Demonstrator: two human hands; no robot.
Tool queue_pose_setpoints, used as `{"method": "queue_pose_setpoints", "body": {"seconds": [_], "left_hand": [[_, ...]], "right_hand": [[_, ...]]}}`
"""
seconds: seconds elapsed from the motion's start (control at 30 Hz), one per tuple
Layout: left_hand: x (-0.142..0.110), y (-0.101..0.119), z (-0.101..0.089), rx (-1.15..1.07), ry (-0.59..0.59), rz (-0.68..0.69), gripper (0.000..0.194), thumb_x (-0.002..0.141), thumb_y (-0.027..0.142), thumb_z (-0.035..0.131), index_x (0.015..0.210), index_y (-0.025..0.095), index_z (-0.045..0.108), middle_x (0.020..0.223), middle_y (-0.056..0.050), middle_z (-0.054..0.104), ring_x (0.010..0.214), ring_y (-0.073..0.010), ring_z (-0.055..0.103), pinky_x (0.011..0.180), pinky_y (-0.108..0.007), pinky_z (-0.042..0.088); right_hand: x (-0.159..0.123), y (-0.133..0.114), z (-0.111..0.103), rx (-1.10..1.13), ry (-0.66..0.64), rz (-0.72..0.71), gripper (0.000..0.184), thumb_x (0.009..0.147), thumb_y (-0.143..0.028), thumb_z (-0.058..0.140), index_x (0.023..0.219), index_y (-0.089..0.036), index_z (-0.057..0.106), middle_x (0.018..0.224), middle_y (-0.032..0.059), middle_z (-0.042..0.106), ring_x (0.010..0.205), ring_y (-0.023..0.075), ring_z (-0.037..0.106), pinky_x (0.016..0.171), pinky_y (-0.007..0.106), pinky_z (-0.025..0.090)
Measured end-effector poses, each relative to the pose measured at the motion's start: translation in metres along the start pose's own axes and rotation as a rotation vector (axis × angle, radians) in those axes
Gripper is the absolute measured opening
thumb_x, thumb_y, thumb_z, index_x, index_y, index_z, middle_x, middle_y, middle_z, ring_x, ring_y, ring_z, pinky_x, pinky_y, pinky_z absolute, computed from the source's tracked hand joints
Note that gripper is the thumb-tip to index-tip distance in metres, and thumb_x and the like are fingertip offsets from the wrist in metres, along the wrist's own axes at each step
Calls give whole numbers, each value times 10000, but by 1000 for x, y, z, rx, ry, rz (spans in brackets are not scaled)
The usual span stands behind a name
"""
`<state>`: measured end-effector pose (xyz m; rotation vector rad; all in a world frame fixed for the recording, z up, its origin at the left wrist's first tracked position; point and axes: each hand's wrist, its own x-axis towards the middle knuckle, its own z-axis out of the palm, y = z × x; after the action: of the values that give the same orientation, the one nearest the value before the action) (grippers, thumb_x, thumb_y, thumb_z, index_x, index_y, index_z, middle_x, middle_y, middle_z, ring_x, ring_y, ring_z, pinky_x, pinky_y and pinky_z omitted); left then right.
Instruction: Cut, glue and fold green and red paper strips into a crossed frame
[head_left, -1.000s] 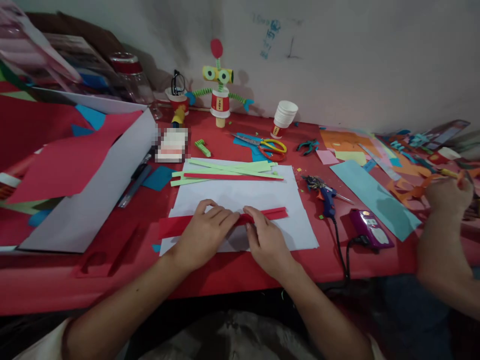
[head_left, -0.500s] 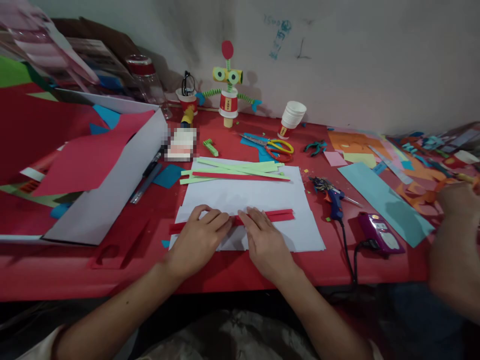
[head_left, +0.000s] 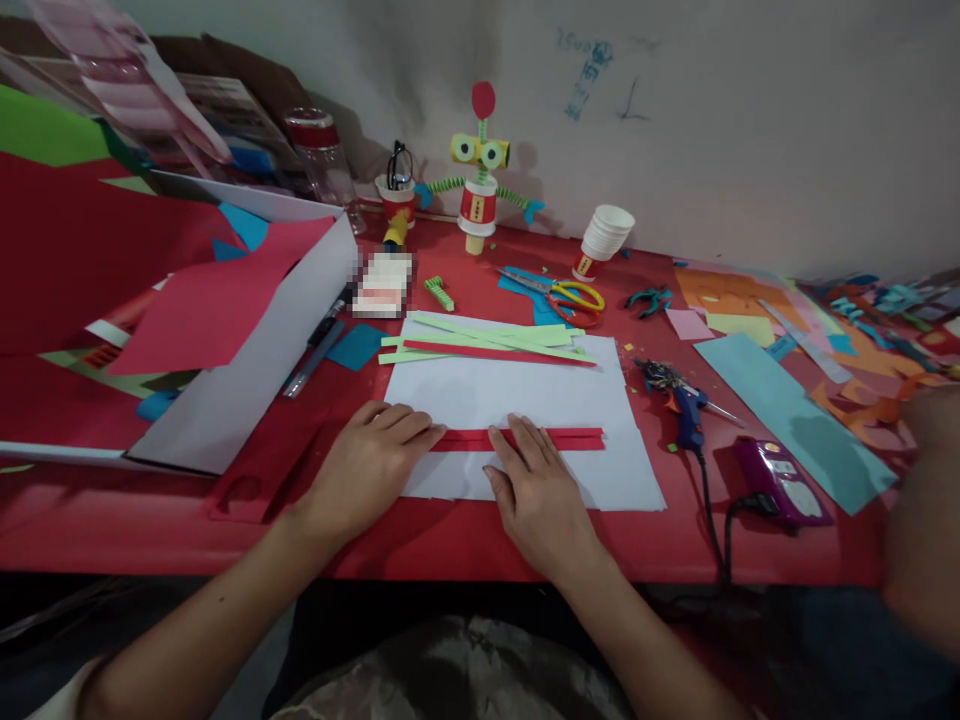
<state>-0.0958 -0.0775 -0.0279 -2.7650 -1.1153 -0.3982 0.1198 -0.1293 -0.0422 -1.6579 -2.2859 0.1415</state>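
A folded red paper strip (head_left: 577,438) lies crosswise on white paper sheets (head_left: 450,395). My left hand (head_left: 375,450) is closed over its left end, thumb and fingers together, hiding that end. On the strip's middle rest the fingertips of my right hand (head_left: 536,490), fingers stretched out and slightly apart, thumb away from the paper. Beyond the hands, several light green paper strips (head_left: 487,335) lie in a loose pile, with one narrow red strip (head_left: 517,354) across them.
At the left stands a white box (head_left: 259,370) of coloured paper. A paper-cup figure (head_left: 478,205), stacked cups (head_left: 606,235) and scissors (head_left: 574,295) are further back. To the right lie a glue gun (head_left: 686,410), a purple device (head_left: 780,485) and another person's arm (head_left: 926,500).
My left hand has slid left along the red strip, away from my right hand, baring more of the strip between them. My right thumb has spread outward. The view has shifted slightly left.
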Motion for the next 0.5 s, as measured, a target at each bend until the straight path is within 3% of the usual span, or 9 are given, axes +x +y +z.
{"method": "queue_pose_setpoints", "body": {"seconds": [0.2,0.37,0.5], "left_hand": [[-19,-12,-4,68,-8,-15,358,869,66,415,1115,156,660,1032,-103,681,899,-258,598,778,-397,427],[-33,-14,-3,104,31,-103,370,867,67,398,1078,180,680,1062,-111,686,947,-280,602,793,-420,428],[-41,-13,2,210,82,-182,345,855,60,409,1036,133,693,1082,-127,691,934,-295,599,770,-430,443]], "right_hand": [[0,-3,3,-16,20,15,448,942,-289,414,1350,-119,488,1417,157,455,1335,295,374,1082,485,361],[0,-2,3,-33,29,8,445,943,-284,411,1345,-112,494,1416,160,455,1330,296,382,1080,481,365],[0,-3,3,-56,26,4,445,943,-275,409,1345,-102,493,1416,165,454,1326,298,389,1077,477,371]]}}
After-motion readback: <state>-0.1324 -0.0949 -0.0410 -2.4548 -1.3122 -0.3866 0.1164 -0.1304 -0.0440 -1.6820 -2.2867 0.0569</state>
